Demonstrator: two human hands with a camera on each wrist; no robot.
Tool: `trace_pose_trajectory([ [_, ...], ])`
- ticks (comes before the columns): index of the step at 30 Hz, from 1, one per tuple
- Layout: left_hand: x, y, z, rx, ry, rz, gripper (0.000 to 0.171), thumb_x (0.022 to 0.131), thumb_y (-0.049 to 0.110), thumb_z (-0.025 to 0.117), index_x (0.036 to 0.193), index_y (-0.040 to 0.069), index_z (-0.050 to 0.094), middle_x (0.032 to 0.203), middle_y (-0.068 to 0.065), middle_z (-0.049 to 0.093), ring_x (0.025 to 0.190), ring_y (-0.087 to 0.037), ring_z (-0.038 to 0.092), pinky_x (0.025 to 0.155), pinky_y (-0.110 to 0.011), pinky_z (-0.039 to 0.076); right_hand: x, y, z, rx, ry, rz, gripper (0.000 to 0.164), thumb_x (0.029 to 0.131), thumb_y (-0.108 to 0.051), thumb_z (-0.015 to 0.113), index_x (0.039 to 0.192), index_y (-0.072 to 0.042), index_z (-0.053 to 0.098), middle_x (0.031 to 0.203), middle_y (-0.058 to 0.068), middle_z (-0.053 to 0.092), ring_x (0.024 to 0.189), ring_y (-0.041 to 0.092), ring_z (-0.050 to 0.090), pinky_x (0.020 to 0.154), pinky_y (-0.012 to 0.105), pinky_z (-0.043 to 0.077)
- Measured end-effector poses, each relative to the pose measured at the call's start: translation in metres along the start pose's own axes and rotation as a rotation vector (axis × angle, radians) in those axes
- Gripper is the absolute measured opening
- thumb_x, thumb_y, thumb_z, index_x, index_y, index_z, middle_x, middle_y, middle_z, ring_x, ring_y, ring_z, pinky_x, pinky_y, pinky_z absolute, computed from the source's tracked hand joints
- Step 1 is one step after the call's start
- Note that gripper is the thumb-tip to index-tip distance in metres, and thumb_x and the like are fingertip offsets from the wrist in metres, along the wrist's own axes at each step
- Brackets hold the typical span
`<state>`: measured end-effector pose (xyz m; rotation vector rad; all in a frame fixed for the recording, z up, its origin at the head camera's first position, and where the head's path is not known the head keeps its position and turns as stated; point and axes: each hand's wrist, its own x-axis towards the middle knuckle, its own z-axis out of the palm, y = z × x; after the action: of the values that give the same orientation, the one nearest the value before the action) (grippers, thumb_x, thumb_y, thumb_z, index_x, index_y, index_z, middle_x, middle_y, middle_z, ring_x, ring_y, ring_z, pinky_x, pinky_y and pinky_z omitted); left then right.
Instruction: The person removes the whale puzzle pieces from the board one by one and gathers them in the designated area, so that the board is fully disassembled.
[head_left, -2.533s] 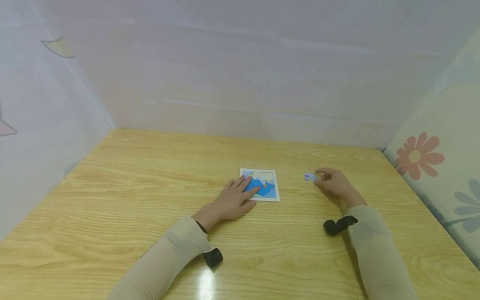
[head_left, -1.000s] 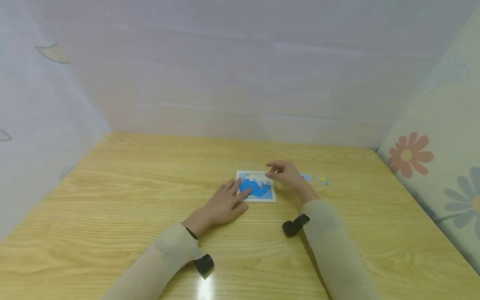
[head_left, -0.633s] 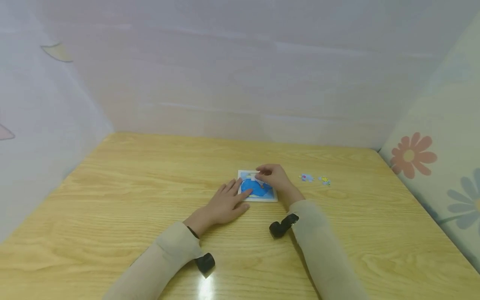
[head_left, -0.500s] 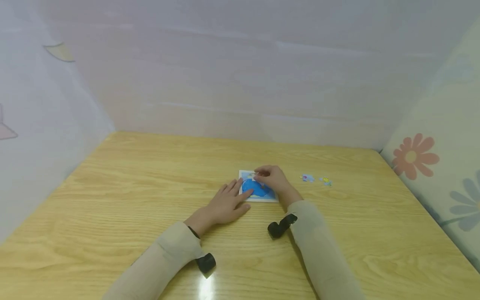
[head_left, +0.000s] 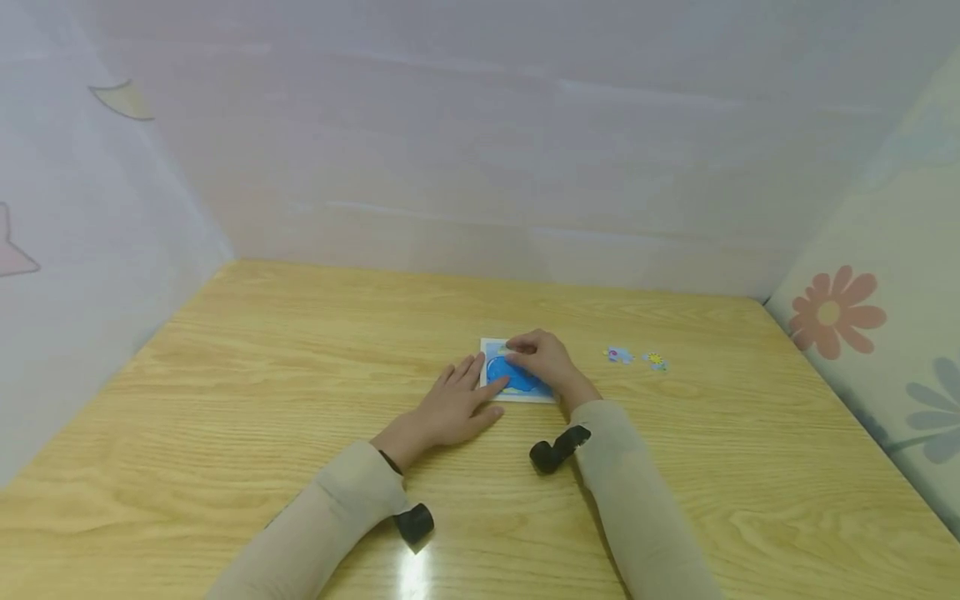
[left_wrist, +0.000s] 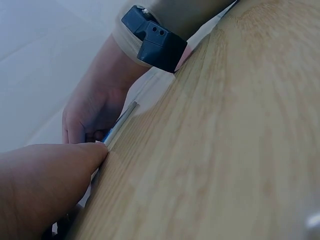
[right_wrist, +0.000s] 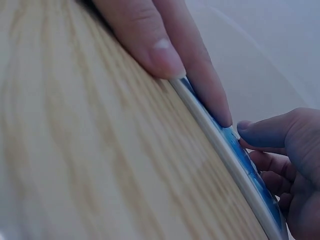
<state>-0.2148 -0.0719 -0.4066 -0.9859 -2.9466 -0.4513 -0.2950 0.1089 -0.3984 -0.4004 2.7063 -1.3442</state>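
A square whale jigsaw puzzle [head_left: 517,397] with a white border lies flat on the table in the head view. The left hand [head_left: 453,408] rests on its left side, fingers spread, with the thumb near the lower border. Over the puzzle's upper right, the right hand [head_left: 546,362] has its thumb and forefinger together on a small puzzle piece, mostly hidden by the hand. In the right wrist view the right hand [right_wrist: 300,165] shows its thumb low against the puzzle surface, other fingers curled. The left fingers [right_wrist: 215,95] lie on the board's edge there.
Two loose puzzle pieces lie right of the puzzle: one with a pink swirl [head_left: 619,355] and one with a yellow sun shape [head_left: 656,360]. The wooden table [head_left: 315,333] meets a pale cloth wall [head_left: 480,167] at the back. Black wrist cameras hang below both cuffs.
The right hand has moved left from beside the loose pieces to the puzzle's upper part, then slightly farther left. The left hand has stayed on the puzzle.
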Motion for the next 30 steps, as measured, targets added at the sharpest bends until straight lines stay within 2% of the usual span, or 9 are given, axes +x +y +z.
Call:
trace_pose_trajectory([
  [10,-0.0008,0.001,-0.0028,-0.014,-0.028,-0.029,0.051,0.091,0.045,0.031,0.136,0.022,0.028,0.14,-0.022,0.006,0.127,-0.032,0.002,0.097,-0.051,0.005,0.0003,-0.0041,0.003,-0.053,0.007,0.03,0.027,0.079,-0.018,0.063,0.103,-0.006,0.063,0.094,0.006,0.054,0.089,0.021,0.049,0.08,0.035,0.039],
  [16,-0.0007,0.0015,-0.003,-0.019,-0.043,-0.034,0.051,0.091,0.046,0.03,0.137,0.023,0.027,0.14,-0.021,0.005,0.127,-0.032,0.001,0.097,-0.051,0.004,0.0007,-0.003,0.004,-0.023,0.005,0.029,0.026,0.08,-0.017,0.062,0.103,-0.005,0.061,0.094,0.006,0.056,0.09,0.021,0.05,0.083,0.036,0.038],
  [24,0.003,0.0015,-0.0005,-0.025,-0.042,-0.035,0.051,0.09,0.047,0.03,0.136,0.026,0.027,0.14,-0.02,0.005,0.128,-0.031,0.0,0.097,-0.049,0.004,0.0013,-0.0035,0.0021,0.026,0.023,0.002,0.022,0.081,-0.011,0.061,0.101,-0.003,0.06,0.093,0.007,0.06,0.088,0.021,0.054,0.08,0.034,0.041],
  [30,0.0042,0.0038,-0.001,-0.028,-0.047,-0.03,0.051,0.09,0.047,0.03,0.136,0.026,0.026,0.14,-0.02,0.004,0.127,-0.031,0.0,0.097,-0.049,0.003,0.0004,-0.0023,0.0006,0.013,0.025,-0.038,0.022,0.08,-0.009,0.061,0.101,-0.002,0.059,0.089,0.007,0.06,0.083,0.02,0.054,0.076,0.033,0.042],
])
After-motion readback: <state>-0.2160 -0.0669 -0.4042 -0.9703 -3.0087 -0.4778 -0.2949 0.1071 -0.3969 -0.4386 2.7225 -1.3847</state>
